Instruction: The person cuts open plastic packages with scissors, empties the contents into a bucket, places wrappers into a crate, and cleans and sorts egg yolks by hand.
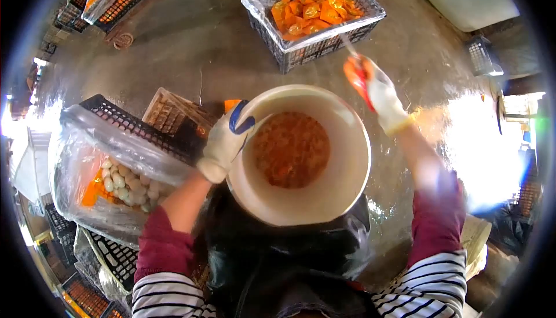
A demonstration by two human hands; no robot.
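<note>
I hold my right hand (379,89) out forward, clenched round a tool (348,43) slanting forward-left; left hand (225,143) clasps the bucket (351,156).

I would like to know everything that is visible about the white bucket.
The white bucket is round, smooth and open-topped, apparently plastic. It stands upright, mouth facing up, directly before the person. Reddish-brown contents, probably liquid, cover its bottom. The gloved left hand is at its left rim; whether it grips firmly is unclear.
</note>
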